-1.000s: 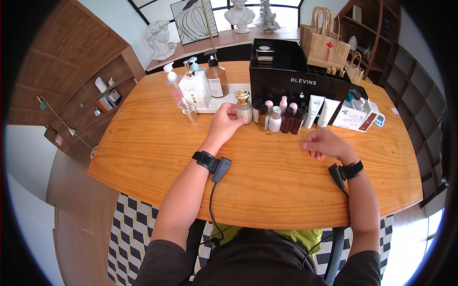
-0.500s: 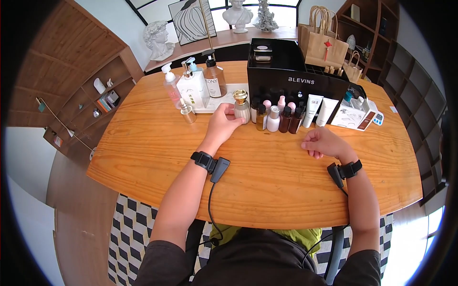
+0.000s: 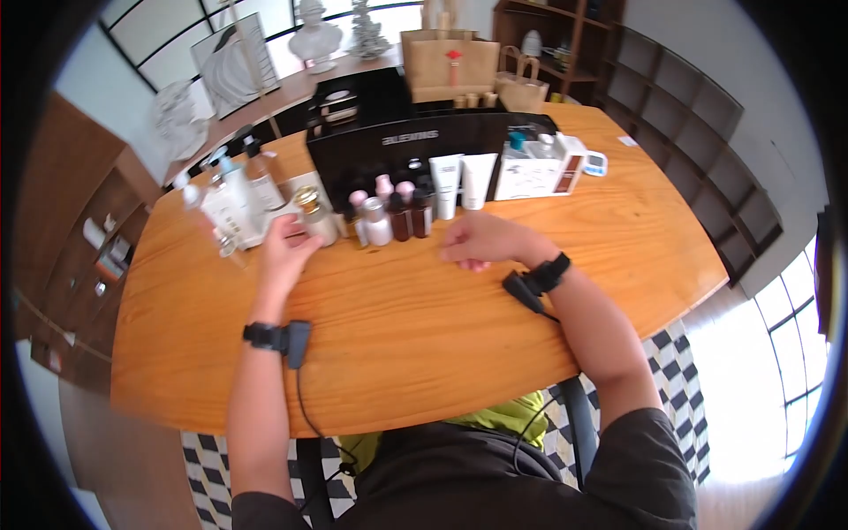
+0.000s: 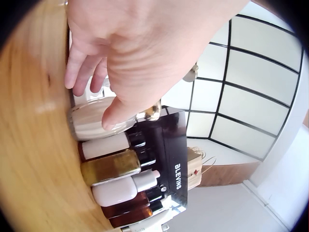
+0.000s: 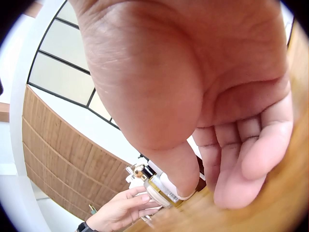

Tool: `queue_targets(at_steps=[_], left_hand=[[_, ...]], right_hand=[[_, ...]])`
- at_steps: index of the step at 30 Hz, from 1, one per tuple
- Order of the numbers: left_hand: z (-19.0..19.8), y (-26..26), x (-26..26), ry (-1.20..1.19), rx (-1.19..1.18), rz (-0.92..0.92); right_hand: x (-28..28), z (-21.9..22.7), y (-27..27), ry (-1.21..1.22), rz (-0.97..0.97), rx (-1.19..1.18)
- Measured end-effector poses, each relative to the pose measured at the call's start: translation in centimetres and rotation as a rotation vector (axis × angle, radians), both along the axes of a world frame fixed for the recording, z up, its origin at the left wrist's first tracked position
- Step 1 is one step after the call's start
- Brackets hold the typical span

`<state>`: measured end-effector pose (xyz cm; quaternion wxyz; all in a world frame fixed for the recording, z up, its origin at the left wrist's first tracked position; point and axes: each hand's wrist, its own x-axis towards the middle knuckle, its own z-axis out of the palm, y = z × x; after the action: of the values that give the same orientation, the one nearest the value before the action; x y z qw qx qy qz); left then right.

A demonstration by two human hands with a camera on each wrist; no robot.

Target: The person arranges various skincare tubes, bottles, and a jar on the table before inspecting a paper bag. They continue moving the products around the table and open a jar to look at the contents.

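Observation:
My left hand (image 3: 287, 256) is beside a ribbed glass bottle with a gold cap (image 3: 315, 216), which stands upright on the table. In the left wrist view the thumb (image 4: 113, 116) overlaps the bottle's side, and the other fingers stretch down beside it. Just right of that bottle stands a row with an amber bottle (image 4: 113, 166), a white bottle with a silver cap (image 3: 377, 223) and dark brown bottles (image 3: 401, 218). My right hand (image 3: 486, 238) hovers loosely curled and holding nothing, just in front of two white tubes (image 3: 446, 187).
A black BLEVINS case (image 3: 353, 146) stands behind the row. Pump bottles (image 3: 231, 199) and a small gold-based dropper bottle (image 3: 231, 252) are at the left. A white box (image 3: 530, 177) and a small white device (image 3: 595, 163) sit at the right of the wooden table (image 3: 389, 327).
The head view has swung to the right, so the table's things appear further left and tilted. The left hand stays by the gold-capped bottle; the right hand appears slightly closer to the tubes.

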<state>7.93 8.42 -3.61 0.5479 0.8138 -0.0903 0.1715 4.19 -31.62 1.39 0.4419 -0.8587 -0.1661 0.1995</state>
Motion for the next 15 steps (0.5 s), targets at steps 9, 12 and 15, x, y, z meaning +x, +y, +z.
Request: queue_targets(at_steps=[9, 12, 15], left_hand=[[1.8, 2.6, -2.9, 0.245, 0.159, -0.045], [2.3, 1.2, -4.1, 0.278, 0.238, -0.096], [2.6, -0.2, -5.0, 0.305, 0.311, -0.176]], right_hand=[[-0.1, 3.1, -2.8, 0.049, 0.031, -0.192], [0.2, 5.1, -6.2, -0.055, -0.175, -0.048], [0.9, 7.5, -8.3, -0.357, -0.514, 0.009]])
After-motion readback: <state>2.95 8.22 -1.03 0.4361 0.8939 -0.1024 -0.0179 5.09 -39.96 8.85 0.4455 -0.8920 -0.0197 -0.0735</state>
